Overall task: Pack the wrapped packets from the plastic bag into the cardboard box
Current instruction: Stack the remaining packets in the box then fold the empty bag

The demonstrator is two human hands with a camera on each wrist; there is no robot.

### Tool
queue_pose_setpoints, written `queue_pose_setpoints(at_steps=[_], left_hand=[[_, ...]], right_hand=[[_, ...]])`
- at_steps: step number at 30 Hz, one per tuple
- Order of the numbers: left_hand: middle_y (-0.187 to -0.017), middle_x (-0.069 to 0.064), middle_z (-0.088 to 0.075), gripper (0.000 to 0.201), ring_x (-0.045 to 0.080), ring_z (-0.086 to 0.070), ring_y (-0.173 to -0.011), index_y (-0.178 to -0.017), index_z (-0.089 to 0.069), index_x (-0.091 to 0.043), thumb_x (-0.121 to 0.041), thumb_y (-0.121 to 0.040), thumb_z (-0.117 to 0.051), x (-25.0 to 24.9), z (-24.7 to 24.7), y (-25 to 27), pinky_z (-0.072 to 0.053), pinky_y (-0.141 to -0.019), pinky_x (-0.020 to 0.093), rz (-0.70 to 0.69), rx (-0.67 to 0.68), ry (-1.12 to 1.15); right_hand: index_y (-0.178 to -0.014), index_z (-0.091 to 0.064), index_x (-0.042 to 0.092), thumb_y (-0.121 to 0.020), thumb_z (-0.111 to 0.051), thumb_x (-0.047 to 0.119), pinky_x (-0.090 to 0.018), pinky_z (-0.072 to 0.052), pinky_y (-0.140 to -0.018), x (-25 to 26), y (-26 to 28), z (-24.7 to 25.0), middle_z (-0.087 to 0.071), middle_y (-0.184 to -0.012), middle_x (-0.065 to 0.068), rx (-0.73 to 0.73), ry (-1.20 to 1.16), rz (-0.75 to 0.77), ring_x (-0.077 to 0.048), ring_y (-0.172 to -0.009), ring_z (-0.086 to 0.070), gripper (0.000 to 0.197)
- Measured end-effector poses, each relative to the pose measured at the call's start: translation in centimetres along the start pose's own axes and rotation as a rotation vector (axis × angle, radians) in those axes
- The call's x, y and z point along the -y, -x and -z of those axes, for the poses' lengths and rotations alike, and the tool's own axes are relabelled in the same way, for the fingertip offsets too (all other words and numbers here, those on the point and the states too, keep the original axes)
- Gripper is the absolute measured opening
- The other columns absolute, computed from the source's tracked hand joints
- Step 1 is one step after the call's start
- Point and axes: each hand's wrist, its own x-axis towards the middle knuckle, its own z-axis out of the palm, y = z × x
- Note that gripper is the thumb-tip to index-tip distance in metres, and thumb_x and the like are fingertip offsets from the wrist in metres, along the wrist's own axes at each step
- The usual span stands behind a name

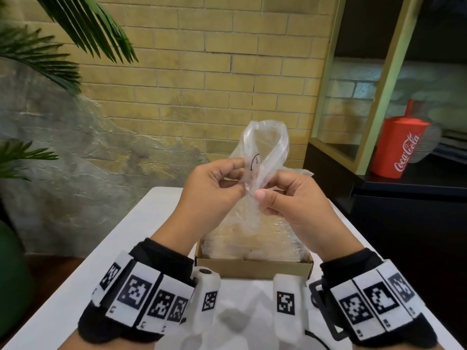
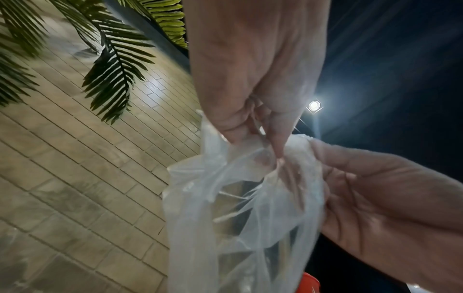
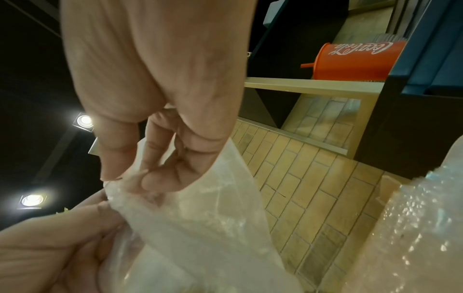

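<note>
A thin clear plastic bag (image 1: 262,147) is held up in the air above the cardboard box (image 1: 252,267). My left hand (image 1: 214,188) pinches its crumpled neck from the left, and my right hand (image 1: 285,198) pinches it from the right, thumb on top. The bag (image 2: 240,198) looks limp and I see no packet inside it. The box sits on the white table (image 1: 126,248) in front of me, filled with wrapped packets (image 1: 265,238) under shiny film. The bag (image 3: 200,228) hangs below my right fingers (image 3: 162,178) in the right wrist view.
A brick wall stands behind the table. Palm fronds (image 1: 75,34) reach in from the upper left. At the right, a dark shelf unit holds a red Coca-Cola cup (image 1: 399,147). A bubble-wrap surface (image 3: 413,237) fills the lower right of the right wrist view.
</note>
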Motion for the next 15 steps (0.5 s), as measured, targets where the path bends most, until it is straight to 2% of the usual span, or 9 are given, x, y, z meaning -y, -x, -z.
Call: queue_pose_setpoints(at_steps=[2,3,5,7,9,11,13,15], left_hand=[[-0.087,-0.008,-0.074,0.039,0.005,-0.068,-0.081,-0.095,-0.070,-0.033,0.000,-0.076,-0.063,-0.14,-0.30,0.27,-0.053,-0.077,0.020,-0.008,0.050,-0.011],[-0.091,-0.009,-0.074,0.037,0.005,-0.068,-0.086,-0.100,-0.071,-0.032,-0.006,-0.075,-0.060,-0.19,-0.42,0.36,-0.053,-0.081,0.022,-0.006,0.073,-0.023],[-0.107,-0.006,-0.071,0.042,0.006,-0.064,-0.104,-0.114,-0.067,-0.021,-0.010,-0.076,-0.053,-0.28,-0.52,0.36,-0.049,-0.097,0.030,0.002,0.115,-0.037],[-0.118,-0.002,-0.067,0.046,0.008,-0.058,-0.116,-0.121,-0.062,-0.008,-0.004,-0.079,-0.046,-0.45,-0.59,0.41,-0.043,-0.105,0.030,-0.006,0.189,-0.023],[-0.111,-0.004,-0.068,0.040,0.004,-0.060,-0.111,-0.117,-0.063,-0.007,0.006,-0.085,-0.044,-0.60,-0.58,0.48,-0.045,-0.099,0.021,-0.011,0.217,-0.009],[-0.099,-0.012,-0.071,0.045,-0.001,-0.064,-0.099,-0.110,-0.064,-0.017,0.016,-0.087,-0.044,-0.82,-0.49,0.57,-0.047,-0.088,0.013,0.001,0.203,0.016],[-0.085,-0.017,-0.073,0.045,-0.003,-0.066,-0.089,-0.098,-0.066,-0.023,0.017,-0.086,-0.048,-0.74,-0.30,0.60,-0.049,-0.081,0.011,-0.007,0.186,0.023],[-0.080,-0.015,-0.073,0.039,-0.002,-0.067,-0.082,-0.092,-0.068,-0.020,0.015,-0.084,-0.054,-0.65,-0.20,0.59,-0.050,-0.075,0.011,-0.008,0.176,0.020]], right_hand=[[-0.086,-0.066,0.013,-0.080,-0.067,0.003,-0.026,-0.051,-0.065,-0.14,-0.10,-0.24,-0.064,-0.072,0.002,-0.019,-0.004,-0.011,-0.008,-0.065,-0.058,0.012],[-0.089,-0.066,0.014,-0.080,-0.066,0.003,-0.024,-0.051,-0.065,-0.23,-0.15,-0.34,-0.065,-0.075,0.002,-0.032,0.002,-0.007,-0.007,-0.067,-0.058,0.014],[-0.092,-0.065,0.016,-0.081,-0.065,0.002,-0.020,-0.052,-0.066,-0.39,-0.22,-0.39,-0.067,-0.081,0.002,-0.067,0.027,0.014,-0.005,-0.072,-0.061,0.017],[-0.094,-0.065,0.017,-0.081,-0.065,0.001,-0.017,-0.053,-0.065,-0.42,-0.28,-0.29,-0.067,-0.082,0.003,-0.099,0.052,0.030,-0.003,-0.072,-0.062,0.020],[-0.094,-0.065,0.015,-0.080,-0.066,0.000,-0.018,-0.053,-0.066,-0.32,-0.27,-0.18,-0.068,-0.081,0.003,-0.116,0.069,0.030,-0.005,-0.072,-0.063,0.020],[-0.093,-0.065,0.009,-0.080,-0.066,-0.001,-0.023,-0.053,-0.066,-0.26,-0.24,-0.20,-0.067,-0.080,0.000,-0.126,0.086,0.028,-0.009,-0.071,-0.062,0.017],[-0.094,-0.065,0.001,-0.079,-0.066,-0.002,-0.027,-0.051,-0.066,-0.27,-0.22,-0.32,-0.066,-0.078,-0.003,-0.129,0.094,0.024,-0.013,-0.070,-0.060,0.015],[-0.095,-0.063,-0.004,-0.078,-0.068,-0.001,-0.026,-0.050,-0.065,-0.35,-0.20,-0.44,-0.064,-0.078,-0.006,-0.120,0.119,0.027,-0.013,-0.069,-0.058,0.018]])
